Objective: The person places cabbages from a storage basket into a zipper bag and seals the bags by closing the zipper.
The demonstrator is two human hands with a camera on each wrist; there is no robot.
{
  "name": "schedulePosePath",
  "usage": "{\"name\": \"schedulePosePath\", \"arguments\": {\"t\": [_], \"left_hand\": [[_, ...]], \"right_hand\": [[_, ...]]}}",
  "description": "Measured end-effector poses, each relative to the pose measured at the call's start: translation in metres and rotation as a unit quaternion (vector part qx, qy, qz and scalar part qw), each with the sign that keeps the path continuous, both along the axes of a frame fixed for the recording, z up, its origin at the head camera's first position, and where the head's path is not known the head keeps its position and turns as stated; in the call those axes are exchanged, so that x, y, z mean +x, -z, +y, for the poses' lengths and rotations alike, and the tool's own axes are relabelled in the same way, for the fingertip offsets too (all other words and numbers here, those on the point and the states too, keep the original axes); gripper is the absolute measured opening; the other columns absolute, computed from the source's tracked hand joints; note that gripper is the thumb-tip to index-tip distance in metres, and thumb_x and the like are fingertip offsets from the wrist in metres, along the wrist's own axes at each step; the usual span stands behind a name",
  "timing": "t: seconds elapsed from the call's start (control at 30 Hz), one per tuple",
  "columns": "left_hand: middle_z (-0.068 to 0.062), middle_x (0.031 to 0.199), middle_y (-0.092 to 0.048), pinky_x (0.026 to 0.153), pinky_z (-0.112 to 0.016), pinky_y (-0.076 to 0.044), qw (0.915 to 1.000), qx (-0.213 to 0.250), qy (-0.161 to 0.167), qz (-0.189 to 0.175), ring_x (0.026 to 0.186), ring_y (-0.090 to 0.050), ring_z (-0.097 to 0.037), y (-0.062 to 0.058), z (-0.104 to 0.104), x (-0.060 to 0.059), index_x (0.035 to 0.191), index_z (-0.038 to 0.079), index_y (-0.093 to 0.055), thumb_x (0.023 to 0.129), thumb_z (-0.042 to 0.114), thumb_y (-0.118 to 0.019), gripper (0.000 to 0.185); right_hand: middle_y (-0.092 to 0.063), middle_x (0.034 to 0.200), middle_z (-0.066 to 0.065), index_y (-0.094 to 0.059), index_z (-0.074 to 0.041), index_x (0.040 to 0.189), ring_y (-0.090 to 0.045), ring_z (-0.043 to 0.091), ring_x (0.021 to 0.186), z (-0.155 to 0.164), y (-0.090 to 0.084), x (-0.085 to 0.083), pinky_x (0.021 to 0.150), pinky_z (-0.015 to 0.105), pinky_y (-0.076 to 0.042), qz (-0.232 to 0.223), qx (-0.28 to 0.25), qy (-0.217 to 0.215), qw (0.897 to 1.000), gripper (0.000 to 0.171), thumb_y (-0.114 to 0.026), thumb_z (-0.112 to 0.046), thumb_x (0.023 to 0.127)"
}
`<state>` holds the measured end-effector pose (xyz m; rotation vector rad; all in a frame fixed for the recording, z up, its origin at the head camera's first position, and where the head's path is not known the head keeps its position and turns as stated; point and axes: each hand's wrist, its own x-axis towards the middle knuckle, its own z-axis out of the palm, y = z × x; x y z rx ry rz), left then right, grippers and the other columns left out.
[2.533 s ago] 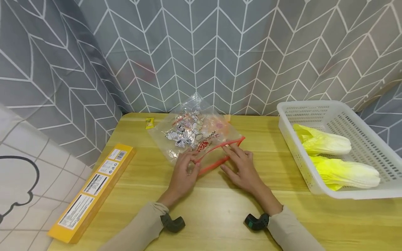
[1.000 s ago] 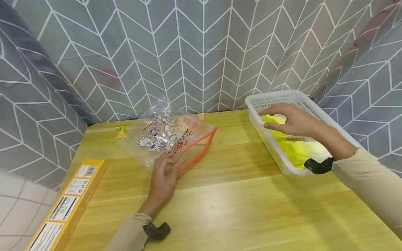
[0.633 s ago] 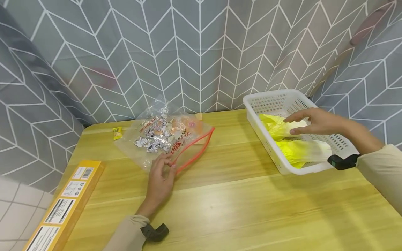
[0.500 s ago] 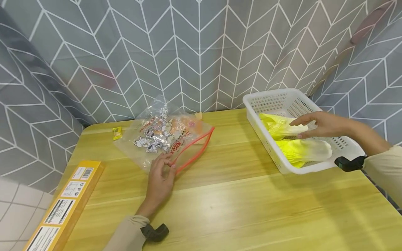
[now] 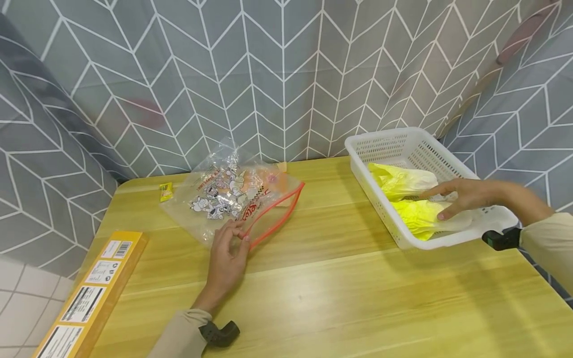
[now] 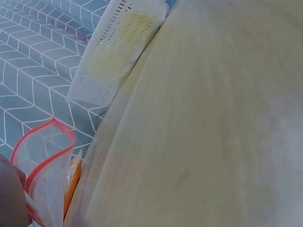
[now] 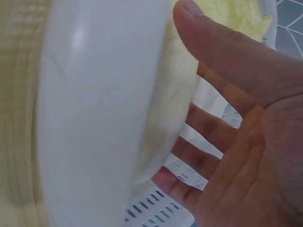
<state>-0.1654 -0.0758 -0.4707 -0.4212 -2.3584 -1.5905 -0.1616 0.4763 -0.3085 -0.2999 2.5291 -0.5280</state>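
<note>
My left hand (image 5: 227,256) pinches the near corner of a clear zip bag (image 5: 203,226) with a red seal and cartoon print. The bag lies on the table, its red-edged mouth parted; in the left wrist view the bag mouth (image 6: 52,137) gapes beside my fingers. At the right, my right hand (image 5: 470,196) is down in a white plastic basket (image 5: 371,194), thumb on one side of the nearer napa cabbage (image 5: 414,219) and fingers along the other. The right wrist view shows the fingertips partly hidden behind that cabbage (image 7: 173,94). Another napa cabbage (image 5: 403,181) lies just behind it.
A long orange box (image 5: 105,276) with white labels lies along the table's left side. A small yellow packet (image 5: 166,192) is by the bag's left corner. Something orange (image 5: 268,179) shows at the bag's far right side. A grey patterned curtain (image 5: 286,74) hangs behind the table.
My right hand has left the bag's mouth, travelled right over the basket and lowered onto the nearer napa cabbage. My left hand has kept hold of the bag. The head view has shifted right.
</note>
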Motion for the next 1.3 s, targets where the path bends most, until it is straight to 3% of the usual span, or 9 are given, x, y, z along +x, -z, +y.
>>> {"name": "schedulePosePath", "arguments": {"t": [0.17,0.37,0.53,0.8,0.93,1.0,1.07,1.17,1.3], "left_hand": [[-0.016,0.14,-0.062,0.125,-0.064,-0.009,1.0,-0.001,0.003,0.006,0.147,-0.037,-0.045,0.0,0.0,0.0,0.094,0.004,-0.061,0.092,0.004,-0.065,0.005],[-0.016,0.14,-0.062,0.125,-0.064,-0.008,1.0,-0.003,0.002,0.007,0.147,-0.037,-0.045,0.0,0.0,0.0,0.094,0.003,-0.061,0.092,0.004,-0.065,0.005],[-0.017,0.14,-0.062,0.125,-0.065,-0.007,1.0,-0.001,0.002,0.004,0.147,-0.038,-0.045,-0.001,0.0,0.0,0.094,0.003,-0.061,0.092,0.004,-0.065,0.005],[-0.017,0.14,-0.062,0.125,-0.065,-0.007,1.0,0.002,0.001,0.005,0.147,-0.038,-0.045,-0.001,0.0,0.0,0.094,0.003,-0.061,0.092,0.004,-0.066,0.005],[-0.015,0.141,-0.062,0.125,-0.065,-0.005,1.0,-0.001,-0.006,-0.003,0.148,-0.037,-0.043,-0.002,-0.005,-0.001,0.095,0.004,-0.06,0.094,0.008,-0.065,0.006],[-0.013,0.141,-0.062,0.125,-0.065,-0.005,0.9999,-0.001,-0.012,-0.006,0.149,-0.036,-0.042,-0.003,-0.008,-0.003,0.095,0.005,-0.06,0.095,0.01,-0.064,0.007],[-0.012,0.141,-0.061,0.125,-0.065,-0.005,0.9998,0.002,-0.016,-0.008,0.149,-0.036,-0.04,-0.003,-0.011,-0.004,0.096,0.006,-0.06,0.096,0.01,-0.064,0.006],[-0.013,0.141,-0.061,0.125,-0.065,-0.005,0.9998,0.004,-0.016,-0.006,0.149,-0.036,-0.041,-0.002,-0.013,-0.007,0.096,0.007,-0.061,0.097,0.009,-0.064,0.004],[-0.015,0.139,-0.062,0.125,-0.065,-0.004,0.9998,0.015,-0.016,0.003,0.147,-0.038,-0.043,-0.001,-0.014,-0.008,0.097,0.006,-0.061,0.095,0.006,-0.066,0.005]], "right_hand": [[-0.042,0.15,0.038,-0.044,0.005,0.148,-0.04,0.067,0.131,0.002,0.004,0.001,0.095,0.072,-0.044,-0.029,0.015,-0.002,0.999,0.077,-0.079,-0.026,0.087],[-0.043,0.148,0.04,-0.044,0.012,0.145,-0.037,0.064,0.136,0.0,0.007,0.001,0.102,0.071,-0.041,-0.026,0.031,-0.006,0.999,0.078,-0.08,-0.025,0.086],[-0.046,0.144,0.042,-0.046,0.012,0.143,-0.042,0.065,0.131,0.002,0.005,0.001,0.1,0.071,-0.043,-0.019,0.026,-0.006,0.999,0.074,-0.079,-0.023,0.087],[-0.05,0.143,0.038,-0.049,0.004,0.146,-0.051,0.06,0.125,0.009,-0.003,0.004,0.089,0.049,-0.053,0.02,0.023,0.008,0.999,0.071,-0.079,-0.024,0.088],[-0.054,0.142,0.033,-0.05,-0.001,0.147,-0.063,0.037,0.113,0.011,-0.006,0.003,0.078,0.033,-0.054,0.026,0.012,0.015,0.999,0.067,-0.077,-0.024,0.09],[-0.058,0.14,0.027,-0.052,-0.003,0.146,-0.06,0.016,0.105,0.012,-0.008,0.004,0.075,0.025,-0.051,0.034,0.014,0.017,0.999,0.064,-0.076,-0.024,0.09],[-0.06,0.137,0.024,-0.054,-0.003,0.145,-0.056,0.005,0.096,0.013,-0.01,0.004,0.074,0.023,-0.05,0.039,0.016,0.02,0.999,0.062,-0.076,-0.023,0.09],[-0.064,0.132,0.022,-0.053,-0.001,0.145,-0.056,0.001,0.092,0.014,-0.013,0.006,0.073,0.022,-0.05,0.044,0.028,0.028,0.998,0.062,-0.075,-0.023,0.091],[-0.064,0.127,0.021,-0.048,-0.001,0.148,-0.062,0.007,0.085,0.015,-0.022,0.007,0.07,0.026,-0.056,0.038,0.022,0.04,0.998,0.065,-0.074,-0.022,0.093]]}}
